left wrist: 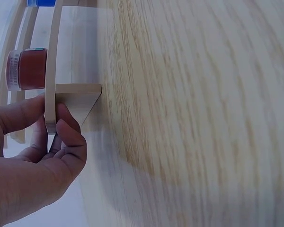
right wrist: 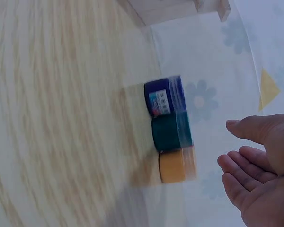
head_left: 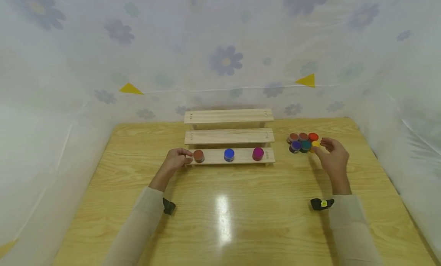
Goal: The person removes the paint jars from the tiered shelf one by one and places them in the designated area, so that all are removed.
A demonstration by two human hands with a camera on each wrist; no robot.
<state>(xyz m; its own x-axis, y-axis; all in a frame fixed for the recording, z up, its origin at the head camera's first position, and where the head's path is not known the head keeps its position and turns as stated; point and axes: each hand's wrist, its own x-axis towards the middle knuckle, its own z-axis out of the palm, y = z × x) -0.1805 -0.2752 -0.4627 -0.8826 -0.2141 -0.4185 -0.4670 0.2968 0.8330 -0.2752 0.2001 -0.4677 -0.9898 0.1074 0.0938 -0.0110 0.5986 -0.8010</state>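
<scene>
My left hand (head_left: 175, 159) pinches the left end of the lowest step of a wooden stepped rack (head_left: 213, 156), thumb above and fingers below in the left wrist view. Beside it on that step sits a brown paint jar (head_left: 198, 155), then a blue paint jar (head_left: 229, 155) and a magenta paint jar (head_left: 258, 154). Over on the right, my right hand (head_left: 335, 159) hovers by a yellow paint jar (head_left: 315, 146). The right wrist view shows its fingers (right wrist: 246, 175) apart from the jars, holding nothing. A green paint jar (right wrist: 171, 131) stands against the yellow one.
Next to the green jar is a dark blue paint jar (head_left: 295, 146). Behind them stand a red paint jar (head_left: 313, 137) and two brownish jars (head_left: 303, 137). A flowered white curtain (head_left: 165, 59) hangs behind the wooden table (head_left: 262, 220).
</scene>
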